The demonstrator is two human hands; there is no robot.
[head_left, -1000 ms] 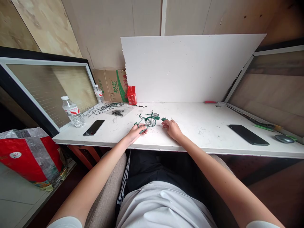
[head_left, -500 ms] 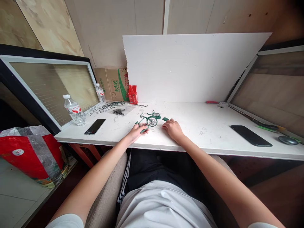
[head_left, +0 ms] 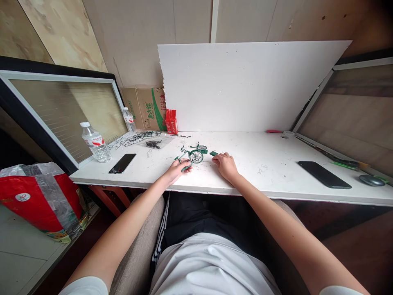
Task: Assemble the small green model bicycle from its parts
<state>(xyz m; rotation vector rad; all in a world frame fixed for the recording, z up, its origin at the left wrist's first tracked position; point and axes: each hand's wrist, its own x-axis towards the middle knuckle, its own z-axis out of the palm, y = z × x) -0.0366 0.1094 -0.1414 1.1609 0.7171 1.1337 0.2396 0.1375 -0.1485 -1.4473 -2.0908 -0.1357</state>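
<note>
A small dark green model bicycle part [head_left: 196, 156] with spoked wheels lies tilted near the middle of the white table. My left hand [head_left: 178, 169] is closed around its near end, thumb and fingers gripping the green frame. To the right, my right hand [head_left: 226, 166] rests on the tabletop with its fingers curled together. What those fingers pinch, if anything, is too small to make out. Just beyond their tips lies a small green rectangular piece [head_left: 214, 153], partly covered by the hand.
A phone [head_left: 123, 163] and a water bottle [head_left: 95, 142] are at left, with dark sprue frames [head_left: 139, 138] and a plastic bag of parts [head_left: 154, 144] behind. A red box [head_left: 171, 121] stands at the back. Another phone [head_left: 324, 175] lies at right.
My right hand has shifted slightly to the right, away from the model. My left hand and the model bicycle look unchanged.
</note>
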